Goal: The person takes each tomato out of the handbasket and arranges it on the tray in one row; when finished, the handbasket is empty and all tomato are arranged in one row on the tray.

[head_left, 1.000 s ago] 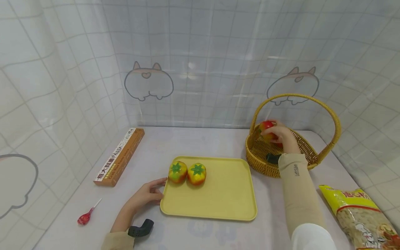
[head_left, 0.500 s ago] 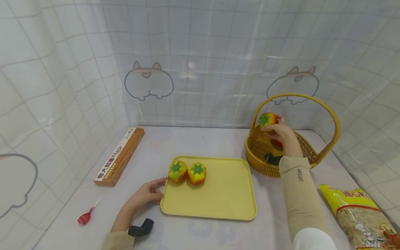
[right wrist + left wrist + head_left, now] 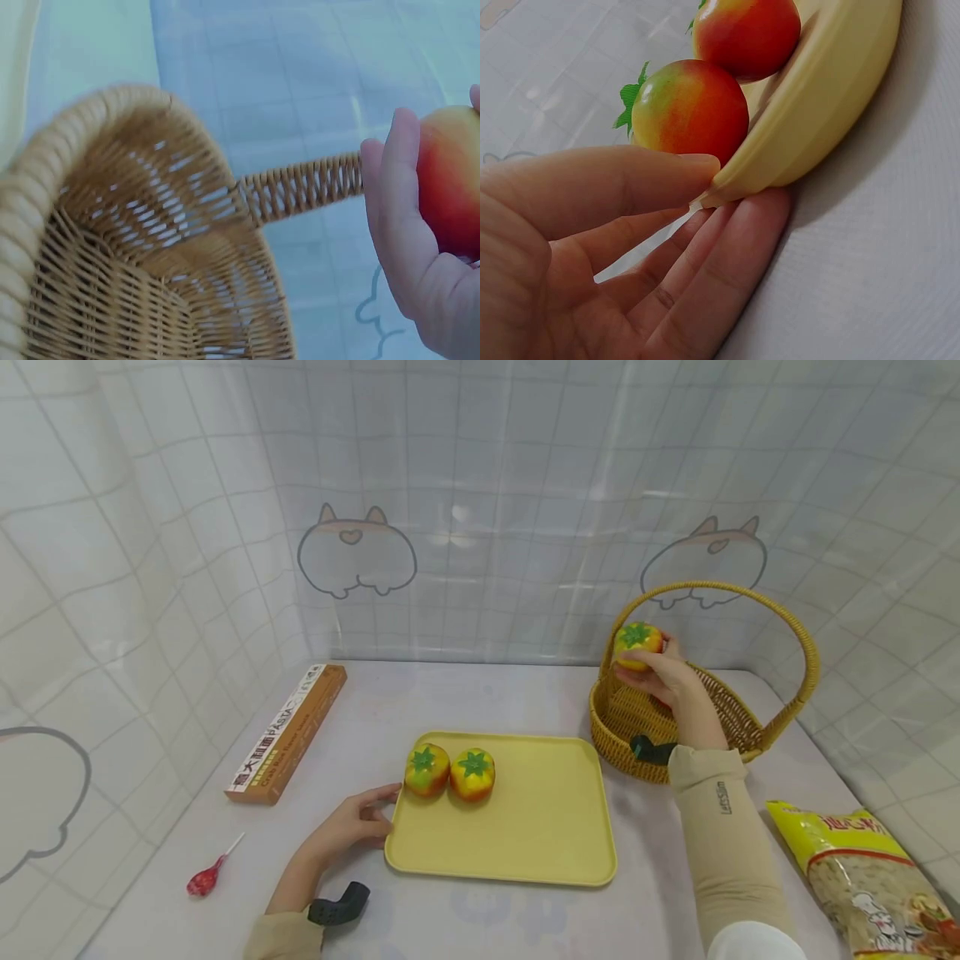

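Note:
In the head view my right hand (image 3: 663, 672) grips a yellow-red persimmon (image 3: 637, 645) with a green leafy top, raised above the left side of the wicker basket (image 3: 630, 760). The right wrist view shows the fingers curled round this persimmon (image 3: 454, 180), beside the basket's handle (image 3: 307, 187). My left hand (image 3: 348, 827) holds the left edge of a yellow tray (image 3: 540, 827). Up close, the thumb lies on the tray's rim (image 3: 802, 127) and the fingers are under it. Two more persimmons, one left (image 3: 427, 770) and one right (image 3: 472, 775), sit side by side on the tray's upper left.
A pasta box (image 3: 288, 735) lies at the back left, with a red lollipop (image 3: 204, 882) in front of it. A yellow-topped food bag (image 3: 862, 877) lies at the front right. The basket's tall handle (image 3: 806, 652) arches over the right arm's side. Tiled-pattern sheeting (image 3: 480, 510) encloses the table.
My right hand has lifted the persimmon up out of the basket and shifted it slightly left, turning its leafy top into view. The left hand and tray have stayed put.

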`<state>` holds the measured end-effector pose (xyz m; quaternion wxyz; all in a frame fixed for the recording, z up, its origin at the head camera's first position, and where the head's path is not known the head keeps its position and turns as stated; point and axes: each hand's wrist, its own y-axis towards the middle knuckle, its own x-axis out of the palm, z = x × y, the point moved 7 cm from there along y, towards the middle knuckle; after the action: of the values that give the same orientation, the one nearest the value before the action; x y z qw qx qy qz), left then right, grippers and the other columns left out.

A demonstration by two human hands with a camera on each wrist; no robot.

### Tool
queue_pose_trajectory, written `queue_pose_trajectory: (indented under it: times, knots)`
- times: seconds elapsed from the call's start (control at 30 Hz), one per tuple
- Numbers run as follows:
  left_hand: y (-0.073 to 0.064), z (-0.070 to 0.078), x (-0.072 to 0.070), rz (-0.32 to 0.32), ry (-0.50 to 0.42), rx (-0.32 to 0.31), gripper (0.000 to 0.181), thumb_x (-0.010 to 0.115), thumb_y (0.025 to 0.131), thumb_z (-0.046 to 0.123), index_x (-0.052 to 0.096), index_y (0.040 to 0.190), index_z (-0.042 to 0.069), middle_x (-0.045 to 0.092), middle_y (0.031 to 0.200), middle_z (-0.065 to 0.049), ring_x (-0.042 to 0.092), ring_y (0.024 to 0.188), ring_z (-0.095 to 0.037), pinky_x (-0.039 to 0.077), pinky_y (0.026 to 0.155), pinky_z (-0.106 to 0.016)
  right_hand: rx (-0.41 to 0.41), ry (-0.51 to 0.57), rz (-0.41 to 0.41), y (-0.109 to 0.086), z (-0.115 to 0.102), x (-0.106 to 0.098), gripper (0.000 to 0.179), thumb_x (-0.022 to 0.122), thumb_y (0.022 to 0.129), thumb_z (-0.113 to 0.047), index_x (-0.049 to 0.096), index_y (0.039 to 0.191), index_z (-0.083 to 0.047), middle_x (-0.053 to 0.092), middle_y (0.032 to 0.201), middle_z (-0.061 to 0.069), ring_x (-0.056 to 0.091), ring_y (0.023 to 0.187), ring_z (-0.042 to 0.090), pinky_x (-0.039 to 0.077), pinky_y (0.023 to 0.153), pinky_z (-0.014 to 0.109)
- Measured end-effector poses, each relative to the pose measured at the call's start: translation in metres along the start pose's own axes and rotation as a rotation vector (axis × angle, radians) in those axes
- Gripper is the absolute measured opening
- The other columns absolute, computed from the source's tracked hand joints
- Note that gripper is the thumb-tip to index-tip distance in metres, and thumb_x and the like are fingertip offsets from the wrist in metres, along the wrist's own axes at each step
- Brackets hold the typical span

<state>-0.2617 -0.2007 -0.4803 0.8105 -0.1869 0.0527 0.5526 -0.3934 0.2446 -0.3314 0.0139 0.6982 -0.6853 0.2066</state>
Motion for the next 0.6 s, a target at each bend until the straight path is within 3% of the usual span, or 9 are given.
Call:
queue_pose_trajectory:
  times: [0.13, 0.3, 0.5, 0.6]
  knots:
    - [0.001, 0.0, -0.001, -0.004, -0.004, 0.002, 0.066, 0.066, 0.079, 0.01, 0.038, 0.139, 0.001, 0.051, 0.119, -0.018, 0.06, 0.075, -0.019, 0.055, 0.07, -0.03, -0.035, -0.048, -0.032, -0.006, 0.001, 0.009, 0.094, 0.065, 0.082, -0.001, 0.004, 0.144, -0.037, 0.023, 0.122, 0.003, 0.061, 0.089, 0.024, 0.052, 0.084, 0.034]
    - [0.0, 0.001, 0.0, -0.004, -0.006, 0.002, 0.066, 0.066, 0.079, 0.01, 0.038, 0.139, 0.001, 0.051, 0.12, -0.019, 0.06, 0.074, -0.019, 0.055, 0.07, -0.03, -0.03, -0.108, -0.079, -0.011, 0.011, 0.021, 0.085, 0.063, 0.084, -0.004, 0.008, 0.144, -0.032, 0.026, 0.122, 0.002, 0.048, 0.104, 0.023, 0.051, 0.086, 0.036]
    - [-0.001, 0.003, 0.0, -0.01, -0.008, 0.004, 0.067, 0.066, 0.08, 0.01, 0.037, 0.139, 0.001, 0.05, 0.121, -0.02, 0.06, 0.074, -0.019, 0.055, 0.069, -0.031, -0.037, -0.209, -0.103, -0.015, 0.025, 0.032, 0.076, 0.058, 0.088, -0.006, 0.008, 0.141, -0.027, 0.021, 0.128, 0.004, 0.04, 0.105, 0.019, 0.053, 0.078, 0.031]
    - [-0.001, 0.004, 0.001, -0.014, -0.014, 0.006, 0.066, 0.066, 0.081, 0.01, 0.036, 0.14, 0.0, 0.048, 0.124, -0.021, 0.06, 0.075, -0.02, 0.055, 0.069, -0.031, -0.047, -0.243, -0.11, -0.016, 0.03, 0.036, 0.073, 0.058, 0.087, -0.004, 0.011, 0.139, -0.026, 0.019, 0.132, 0.007, 0.039, 0.107, 0.02, 0.052, 0.082, 0.034]
